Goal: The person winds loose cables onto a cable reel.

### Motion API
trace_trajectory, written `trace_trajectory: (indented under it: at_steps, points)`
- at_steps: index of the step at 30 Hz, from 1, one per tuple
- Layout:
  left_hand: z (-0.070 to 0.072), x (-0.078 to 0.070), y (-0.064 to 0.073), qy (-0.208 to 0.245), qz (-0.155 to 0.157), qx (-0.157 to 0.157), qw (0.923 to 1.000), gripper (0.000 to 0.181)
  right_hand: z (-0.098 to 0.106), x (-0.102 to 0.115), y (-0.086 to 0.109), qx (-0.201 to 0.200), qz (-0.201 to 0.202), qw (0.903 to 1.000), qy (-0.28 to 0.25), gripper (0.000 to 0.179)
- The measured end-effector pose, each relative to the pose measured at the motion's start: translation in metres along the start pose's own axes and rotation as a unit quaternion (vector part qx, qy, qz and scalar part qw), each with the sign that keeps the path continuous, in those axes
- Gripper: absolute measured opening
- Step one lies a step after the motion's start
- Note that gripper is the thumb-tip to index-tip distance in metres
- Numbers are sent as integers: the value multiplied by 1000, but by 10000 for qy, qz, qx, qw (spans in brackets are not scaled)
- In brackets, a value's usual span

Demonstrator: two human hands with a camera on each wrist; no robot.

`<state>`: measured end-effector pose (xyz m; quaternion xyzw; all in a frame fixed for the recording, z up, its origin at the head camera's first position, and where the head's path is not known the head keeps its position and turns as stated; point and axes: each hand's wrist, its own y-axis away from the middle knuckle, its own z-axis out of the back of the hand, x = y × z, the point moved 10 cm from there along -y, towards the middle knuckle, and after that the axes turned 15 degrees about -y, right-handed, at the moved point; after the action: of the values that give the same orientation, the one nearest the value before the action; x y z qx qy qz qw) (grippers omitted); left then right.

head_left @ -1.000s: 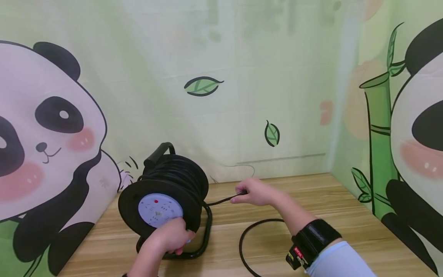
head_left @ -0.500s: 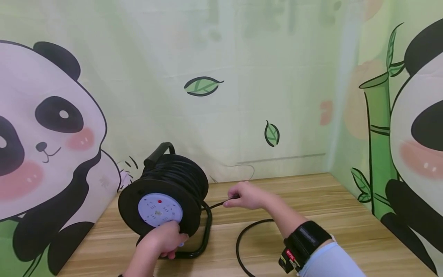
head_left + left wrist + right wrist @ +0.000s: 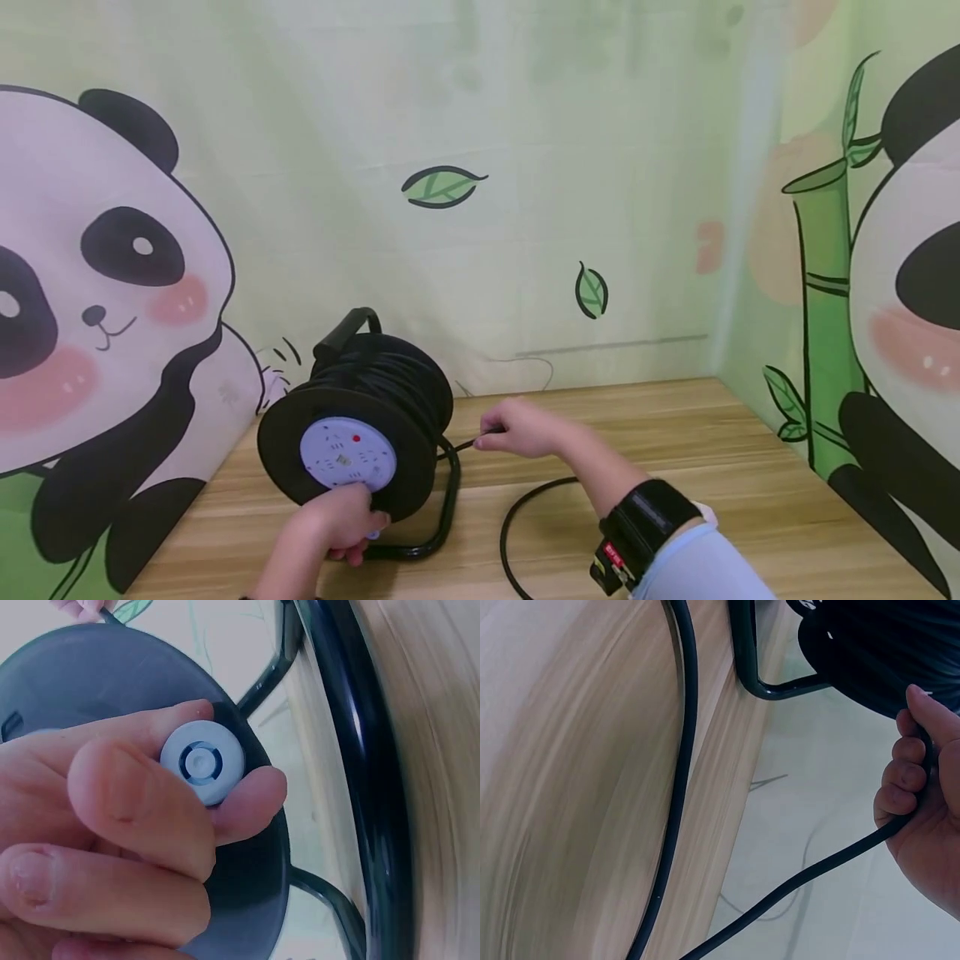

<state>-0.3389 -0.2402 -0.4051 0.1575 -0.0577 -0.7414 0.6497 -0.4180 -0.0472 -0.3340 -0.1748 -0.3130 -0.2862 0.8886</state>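
A black cable reel (image 3: 375,402) with a pale blue socket panel (image 3: 341,450) stands on the wooden table, at left of centre in the head view. Low on its front face, my left hand (image 3: 341,517) holds a small round knob (image 3: 202,761) with curled fingers around it. To the right of the reel, my right hand (image 3: 521,427) grips the black cable (image 3: 802,877) in its curled fingers, the thumb laid along it towards the reel. A short stretch of cable runs from that hand to the drum. Behind the fist, the cable hangs down in the right wrist view.
A black tubular stand (image 3: 450,500) supports the reel, and a carrying handle (image 3: 341,333) rises at its top. Loose cable (image 3: 506,533) curves over the table (image 3: 637,417) below my right forearm. A cloth backdrop (image 3: 517,250) with printed pandas closes off the back and sides.
My left hand has moved left and slightly down with the knob, and the panel's red dot has shifted right: the reel has turned clockwise. My right hand has come left with the cable, nearer the reel.
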Motion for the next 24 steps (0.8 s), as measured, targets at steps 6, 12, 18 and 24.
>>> trace_trajectory:
  at_steps: [6,12,18,24]
  points:
    - [2,11,-1,93,-20,-28,10000,40,-5,6,-7,36,157,9997,187,20]
    - [-3,26,-3,325,3,134,9994,42,-11,7,-13,65,283,9987,424,16]
    - [-5,38,0,491,88,337,9982,42,-17,6,-18,-16,265,9987,430,12]
    - [-6,59,-1,779,225,400,9959,40,-24,12,-25,-19,300,9972,688,13]
